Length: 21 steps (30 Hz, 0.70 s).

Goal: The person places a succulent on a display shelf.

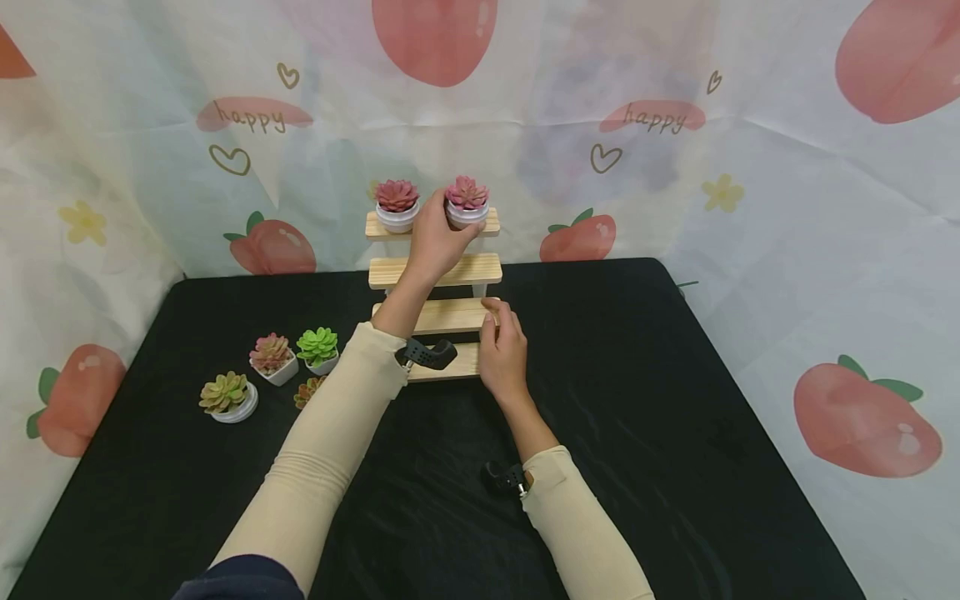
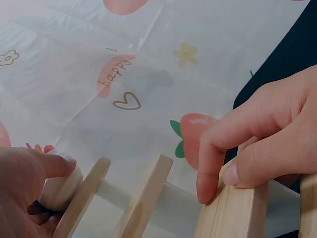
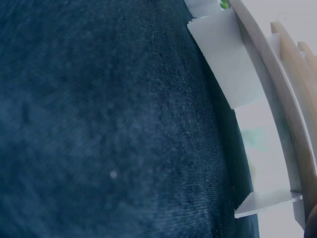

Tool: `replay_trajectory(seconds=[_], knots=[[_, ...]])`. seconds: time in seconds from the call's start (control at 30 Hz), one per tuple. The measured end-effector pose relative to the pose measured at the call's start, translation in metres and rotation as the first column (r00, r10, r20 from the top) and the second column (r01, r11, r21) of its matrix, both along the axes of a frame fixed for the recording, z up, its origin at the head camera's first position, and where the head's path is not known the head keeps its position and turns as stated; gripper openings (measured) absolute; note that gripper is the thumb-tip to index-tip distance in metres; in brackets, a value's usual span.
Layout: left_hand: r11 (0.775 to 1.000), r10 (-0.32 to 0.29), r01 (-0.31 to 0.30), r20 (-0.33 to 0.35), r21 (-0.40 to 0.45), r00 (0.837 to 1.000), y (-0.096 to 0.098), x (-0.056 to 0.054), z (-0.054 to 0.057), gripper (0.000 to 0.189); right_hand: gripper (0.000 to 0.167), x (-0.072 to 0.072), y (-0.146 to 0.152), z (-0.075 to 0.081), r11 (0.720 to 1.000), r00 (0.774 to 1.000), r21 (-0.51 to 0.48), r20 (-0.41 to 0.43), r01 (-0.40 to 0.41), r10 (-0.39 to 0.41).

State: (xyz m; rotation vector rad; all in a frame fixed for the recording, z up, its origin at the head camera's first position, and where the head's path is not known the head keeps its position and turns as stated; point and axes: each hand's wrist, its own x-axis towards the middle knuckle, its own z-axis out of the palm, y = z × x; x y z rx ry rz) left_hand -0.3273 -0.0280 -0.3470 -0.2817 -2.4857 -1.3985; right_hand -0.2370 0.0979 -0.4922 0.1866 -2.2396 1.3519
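Note:
On the top board of a tiered wooden stand (image 1: 435,271), my left hand (image 1: 437,242) grips a pink succulent in a white ribbed pot (image 1: 467,214) at the right end. The left wrist view shows its thumb and fingers around that white pot (image 2: 62,189). A second pink succulent (image 1: 397,204) stands on the same board, to the left. My right hand (image 1: 504,346) pinches the right end of a lower board (image 2: 225,210), index finger on top and thumb at the edge. In the right wrist view the stand's side (image 3: 277,84) shows, with that hand mostly out of frame.
Left of the stand on the black-covered table (image 1: 637,417) are a yellowish-green succulent (image 1: 228,396), a pink-green one in a square pot (image 1: 273,358) and a bright green one (image 1: 318,346). My left sleeve partly hides another succulent (image 1: 307,392). A printed curtain (image 1: 510,158) hangs behind.

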Motion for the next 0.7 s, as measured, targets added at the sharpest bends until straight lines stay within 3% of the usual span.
replay_trajectory(seconds=[0.7], knots=[[1.000, 0.027, -0.027, -0.018, 0.000, 0.999, 0.0028, 0.0009, -0.0057, 0.075, 0.030, 0.0003, 0.0011, -0.0001, 1.000, 1.000, -0.002, 0.027, 0.007, -0.007]])
